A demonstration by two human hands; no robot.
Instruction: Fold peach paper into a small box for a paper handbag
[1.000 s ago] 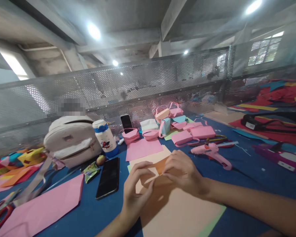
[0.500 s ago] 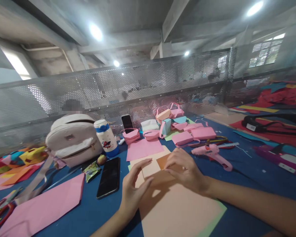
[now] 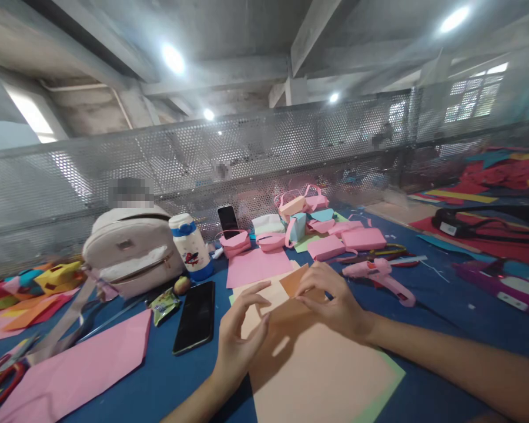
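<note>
Over the far part of the peach sheet (image 3: 321, 376), folded paper (image 3: 293, 283) is seen. It is pinched between thumb and fingers of the right hand (image 3: 335, 302), the nearer one. Near the sheet's left edge, the left hand (image 3: 242, 329) is held with thumb and fingers parted; the paper lies just rightward, contact unclear. Long axis not determinable: right end hidden by fingers.

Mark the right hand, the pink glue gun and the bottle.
Right hand (image 3: 337, 298): head view, back of the hand.
Pink glue gun (image 3: 382, 272): head view, on its body.
Bottle (image 3: 191, 244): head view, on its white side.
</note>
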